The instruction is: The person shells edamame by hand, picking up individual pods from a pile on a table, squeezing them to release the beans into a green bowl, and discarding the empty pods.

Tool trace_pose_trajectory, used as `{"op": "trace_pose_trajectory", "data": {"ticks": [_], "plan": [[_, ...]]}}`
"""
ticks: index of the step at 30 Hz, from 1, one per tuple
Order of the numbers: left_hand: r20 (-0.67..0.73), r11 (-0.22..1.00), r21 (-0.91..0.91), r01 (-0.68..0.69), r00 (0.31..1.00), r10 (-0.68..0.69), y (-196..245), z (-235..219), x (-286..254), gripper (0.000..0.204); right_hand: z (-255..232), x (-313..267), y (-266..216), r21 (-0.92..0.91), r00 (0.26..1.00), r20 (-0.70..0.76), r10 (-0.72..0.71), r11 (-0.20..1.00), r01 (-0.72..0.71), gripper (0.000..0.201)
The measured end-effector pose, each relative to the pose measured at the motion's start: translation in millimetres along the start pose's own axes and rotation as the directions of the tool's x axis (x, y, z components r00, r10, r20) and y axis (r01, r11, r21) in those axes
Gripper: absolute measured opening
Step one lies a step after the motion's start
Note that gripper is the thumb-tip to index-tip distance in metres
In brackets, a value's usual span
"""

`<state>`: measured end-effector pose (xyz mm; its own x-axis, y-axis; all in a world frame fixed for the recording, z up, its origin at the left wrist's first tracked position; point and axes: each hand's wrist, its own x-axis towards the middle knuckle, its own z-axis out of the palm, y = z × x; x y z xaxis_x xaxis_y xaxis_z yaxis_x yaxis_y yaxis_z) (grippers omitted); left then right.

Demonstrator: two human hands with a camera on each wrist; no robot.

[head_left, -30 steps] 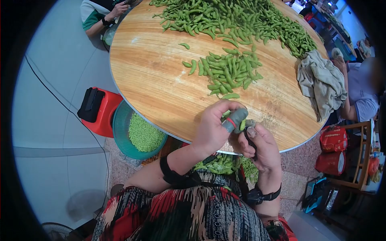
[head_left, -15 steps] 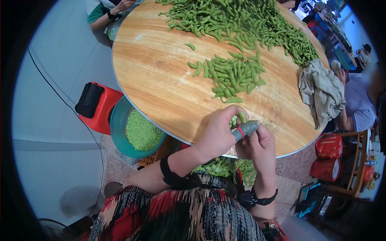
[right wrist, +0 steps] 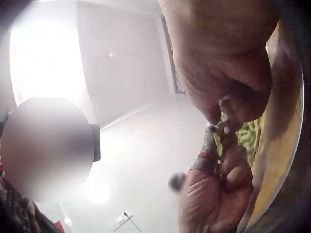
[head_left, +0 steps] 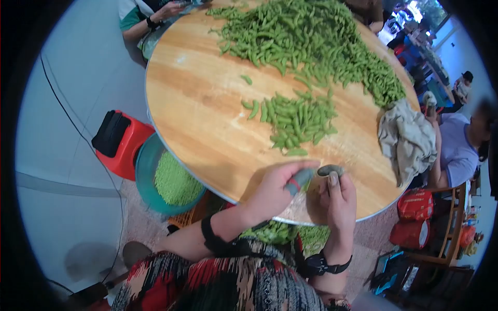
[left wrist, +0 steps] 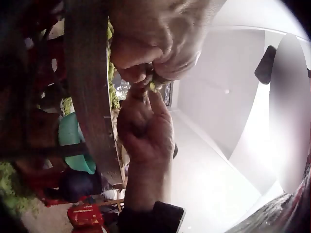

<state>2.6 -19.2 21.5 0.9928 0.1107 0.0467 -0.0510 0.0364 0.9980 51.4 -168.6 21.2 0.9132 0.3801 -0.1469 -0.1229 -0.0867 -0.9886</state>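
My left hand (head_left: 275, 189), a grey cover with a red band on one digit, holds a green pod (head_left: 305, 185) over the table's near edge. Close on its right is my right hand (head_left: 340, 199), fingers curled and thumb against a grey-covered finger. In the right wrist view, the pod (right wrist: 218, 145) runs up from my left hand (right wrist: 214, 194) to the fingertips of my right hand (right wrist: 223, 68). The left wrist view has my left hand (left wrist: 160, 39) above my right hand (left wrist: 146, 131), a bit of pod (left wrist: 153, 87) between them. Fingers partly hide the pod.
On the round wooden table (head_left: 197, 114) lie a small pile of pods (head_left: 298, 119), a large heap (head_left: 290, 36) behind it and a grey cloth (head_left: 407, 137). A teal basket of shelled beans (head_left: 176, 179) stands lower left, beside a red container (head_left: 132, 147). A seated person (head_left: 459, 150) is at right.
The grey-covered fingers, together half a second ago, now show a small gap in the head view. Table and basket appear shifted as the head view moved.
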Motion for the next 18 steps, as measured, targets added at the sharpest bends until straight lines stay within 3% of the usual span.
{"op": "trace_pose_trajectory", "data": {"ticks": [1, 3, 5, 7, 9, 10, 12, 14, 15, 17, 18], "plan": [[-0.025, 0.972, 0.155, -0.175, 0.983, 0.181, -5, 3, 3, 0.034, -2, 3, -3, -0.005, 0.992, -0.087, -0.089, 0.996, 0.089, 0.014], [0.024, 0.966, 0.205, -0.156, 0.988, 0.154, 1, 2, 0, 0.041, -3, 0, -10, 0.178, 0.991, 0.079, 0.105, 0.977, -0.118, 0.016], [0.048, 0.979, 0.152, -0.133, 0.991, 0.127, 9, -2, 1, 0.047, -2, 1, 0, 0.337, 0.989, 0.125, 0.081, 0.934, -0.119, 0.014], [0.113, 0.942, 0.286, -0.175, 0.982, 0.148, 12, -7, 1, 0.050, 1, 0, -5, 0.349, 0.992, 0.091, 0.090, 0.930, -0.116, 0.013], [0.155, 0.948, 0.248, -0.198, 0.974, 0.163, 9, -7, 1, 0.048, 0, -2, -3, 0.498, 0.976, 0.138, 0.169, 0.840, -0.216, 0.014], [0.202, 0.928, 0.250, -0.276, 0.952, 0.229, 8, -6, 1, 0.046, 1, -3, -4, 0.548, 0.968, 0.173, 0.184, 0.798, -0.249, 0.017], [0.327, 0.883, 0.251, -0.396, 0.894, 0.307, 2, -9, 0, 0.040, 4, -7, -1, 0.638, 0.979, 0.139, 0.151, 0.742, -0.205, 0.018], [0.320, 0.866, 0.212, -0.452, 0.870, 0.376, 1, -10, -1, 0.039, 9, -12, -2, 0.755, 0.984, 0.113, 0.138, 0.632, -0.175, 0.019], [0.309, 0.848, 0.177, -0.500, 0.846, 0.435, 1, -10, -1, 0.039, 11, -13, -2, 0.754, 0.986, 0.109, 0.129, 0.635, -0.166, 0.019], [0.319, 0.841, 0.189, -0.507, 0.841, 0.436, 4, -10, -2, 0.035, 15, -15, 0, 0.814, 0.970, 0.128, 0.205, 0.537, -0.221, 0.017], [0.290, 0.847, 0.204, -0.490, 0.857, 0.426, 7, -10, -3, 0.029, 20, -17, -13, 0.761, 0.959, 0.069, 0.274, 0.607, -0.228, 0.013]]}}
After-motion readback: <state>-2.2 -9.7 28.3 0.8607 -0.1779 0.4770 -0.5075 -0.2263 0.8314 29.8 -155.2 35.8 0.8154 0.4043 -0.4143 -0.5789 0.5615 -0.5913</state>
